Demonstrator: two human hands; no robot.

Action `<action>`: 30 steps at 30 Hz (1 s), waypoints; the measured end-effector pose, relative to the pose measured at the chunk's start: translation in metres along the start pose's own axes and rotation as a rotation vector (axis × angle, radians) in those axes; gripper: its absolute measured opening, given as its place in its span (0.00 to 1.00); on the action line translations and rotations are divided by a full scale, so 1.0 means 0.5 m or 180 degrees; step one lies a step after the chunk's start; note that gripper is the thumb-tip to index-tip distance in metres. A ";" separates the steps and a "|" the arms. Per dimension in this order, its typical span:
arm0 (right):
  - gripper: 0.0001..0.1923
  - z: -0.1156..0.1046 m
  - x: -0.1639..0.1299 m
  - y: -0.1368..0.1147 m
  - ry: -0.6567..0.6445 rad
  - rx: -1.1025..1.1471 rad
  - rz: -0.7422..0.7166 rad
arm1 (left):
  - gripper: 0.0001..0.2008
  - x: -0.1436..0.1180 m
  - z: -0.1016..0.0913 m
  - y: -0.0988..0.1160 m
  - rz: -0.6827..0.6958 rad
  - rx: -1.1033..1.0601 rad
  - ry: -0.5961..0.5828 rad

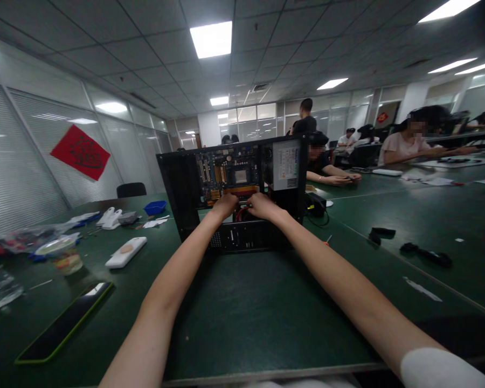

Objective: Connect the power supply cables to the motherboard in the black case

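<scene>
An open black computer case [178, 188] stands on the green table [258, 312], its side off, showing a motherboard [228, 175] and a grey power supply [285, 164]. Both my arms reach straight forward into it. My left hand [225, 205] and my right hand [262, 206] sit side by side at the lower edge of the motherboard, fingers curled over red wires [242, 211] between them. What exactly each hand grips is hidden by the fingers.
A phone in a green case [64, 322] lies at the near left, a white device [126, 252] beyond it, a blue tray [155, 207] and clutter further left. Black parts [426, 254] lie on the right. Other people sit at the tables behind.
</scene>
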State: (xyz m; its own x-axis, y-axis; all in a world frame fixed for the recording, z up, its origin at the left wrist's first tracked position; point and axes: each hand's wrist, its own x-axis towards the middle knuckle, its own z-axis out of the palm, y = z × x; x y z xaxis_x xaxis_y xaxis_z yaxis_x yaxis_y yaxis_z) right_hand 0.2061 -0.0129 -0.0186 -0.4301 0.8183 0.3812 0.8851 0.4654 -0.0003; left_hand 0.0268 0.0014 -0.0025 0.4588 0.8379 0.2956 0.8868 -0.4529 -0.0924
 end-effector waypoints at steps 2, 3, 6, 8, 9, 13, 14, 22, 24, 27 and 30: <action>0.14 -0.001 -0.001 0.000 0.0002 0.0004 -0.0007 | 0.13 0.004 0.001 -0.004 0.0015 0.0038 0.0065; 0.14 -0.002 -0.001 -0.001 0.0006 0.0000 -0.0010 | 0.13 0.006 0.002 -0.007 0.0027 0.0061 0.0087; 0.13 -0.004 -0.004 -0.003 0.0029 -0.0042 -0.0012 | 0.14 0.013 0.006 -0.013 0.0095 0.0069 0.0104; 0.13 -0.004 -0.005 -0.003 0.0044 -0.0082 -0.0030 | 0.13 0.015 0.007 -0.016 0.0115 0.0089 0.0128; 0.13 -0.004 -0.004 -0.004 0.0048 -0.0099 -0.0059 | 0.13 0.015 0.006 -0.016 0.0112 0.0102 0.0129; 0.15 -0.007 0.009 -0.003 0.0048 -0.0157 -0.0304 | 0.12 0.006 0.001 -0.015 0.0050 0.0094 0.0180; 0.16 -0.007 0.016 -0.004 0.0039 -0.0176 -0.0370 | 0.12 0.002 0.001 -0.015 -0.0005 0.0082 0.0206; 0.17 -0.008 0.046 -0.010 -0.0009 -0.0328 -0.0471 | 0.14 -0.024 0.015 -0.021 -0.0308 -0.0178 0.0217; 0.17 -0.008 0.044 -0.011 0.0001 -0.0348 -0.0410 | 0.18 -0.023 0.018 -0.022 -0.0287 -0.0293 0.0121; 0.17 -0.005 0.045 -0.010 0.0005 -0.0361 -0.0337 | 0.20 -0.019 0.021 -0.023 -0.0204 -0.0319 0.0055; 0.17 0.000 0.051 -0.008 0.0014 -0.0351 -0.0266 | 0.17 -0.016 0.020 -0.025 -0.0251 -0.0353 0.0155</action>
State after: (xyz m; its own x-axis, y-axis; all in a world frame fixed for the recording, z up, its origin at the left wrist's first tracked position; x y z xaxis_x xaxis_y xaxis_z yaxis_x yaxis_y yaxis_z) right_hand 0.1914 0.0061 -0.0090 -0.5026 0.7767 0.3796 0.8605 0.4917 0.1331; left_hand 0.0127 0.0031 -0.0131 0.3822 0.8578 0.3437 0.9071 -0.4193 0.0379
